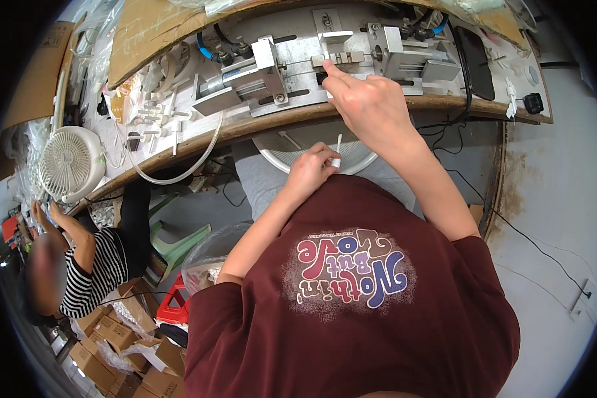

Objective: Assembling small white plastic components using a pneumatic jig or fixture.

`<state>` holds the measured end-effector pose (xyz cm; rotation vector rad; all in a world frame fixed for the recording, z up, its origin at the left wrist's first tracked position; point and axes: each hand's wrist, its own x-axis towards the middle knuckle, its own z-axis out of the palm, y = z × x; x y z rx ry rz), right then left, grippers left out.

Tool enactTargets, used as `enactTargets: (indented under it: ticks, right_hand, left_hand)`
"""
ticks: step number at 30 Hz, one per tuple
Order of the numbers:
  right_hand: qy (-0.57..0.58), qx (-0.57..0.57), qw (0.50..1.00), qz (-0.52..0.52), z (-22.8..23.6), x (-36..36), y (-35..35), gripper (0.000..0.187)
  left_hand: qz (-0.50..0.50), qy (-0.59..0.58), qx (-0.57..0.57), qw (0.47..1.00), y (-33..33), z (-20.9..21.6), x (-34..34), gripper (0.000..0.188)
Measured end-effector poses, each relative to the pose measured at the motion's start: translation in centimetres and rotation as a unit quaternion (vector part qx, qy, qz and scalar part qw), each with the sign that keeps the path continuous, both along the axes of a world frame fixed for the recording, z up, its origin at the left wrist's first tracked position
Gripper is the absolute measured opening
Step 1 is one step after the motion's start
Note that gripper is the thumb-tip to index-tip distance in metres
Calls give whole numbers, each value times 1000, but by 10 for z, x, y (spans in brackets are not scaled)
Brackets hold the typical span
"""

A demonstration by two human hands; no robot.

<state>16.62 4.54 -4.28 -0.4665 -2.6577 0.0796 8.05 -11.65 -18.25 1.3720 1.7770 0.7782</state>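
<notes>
At the lap, my left hand (308, 174) is closed round a small white plastic part (339, 147) with a thin stem that points up. My right hand (371, 109) reaches to the bench, its index fingertip at a metal clamping fixture (341, 58) and the other fingers curled. A bit of white shows just beyond that fingertip; whether the fingers grip it is hidden. Metal slide blocks flank the fixture, the left one (268, 69) and the right one (393, 52). Below my right hand, a white basket (266, 154) sits on my lap, with a white piece in it.
Several white plastic parts (154, 119) lie on the bench at left, near a white fan (71, 164). A clear hose (172, 180) loops over the bench edge. At right lies a black phone (476, 66) with cables. Another person (96, 265) sits at far left, beside cardboard boxes (116, 331).
</notes>
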Motion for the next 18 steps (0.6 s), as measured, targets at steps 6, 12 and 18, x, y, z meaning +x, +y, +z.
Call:
enactTargets:
  ticks: [6, 12, 18]
  right_hand:
    - [99, -51, 994, 17, -10, 8, 7, 23]
    - [126, -264, 946, 141, -35, 46, -21, 25]
    - [-189, -328, 924, 49, -148, 66, -46, 29]
  left_hand:
    - [-73, 208, -15, 975, -33, -26, -7, 71]
    - [-136, 264, 13, 955, -56, -59, -15, 30]
    - [-171, 187, 59, 966, -49, -42, 27, 24]
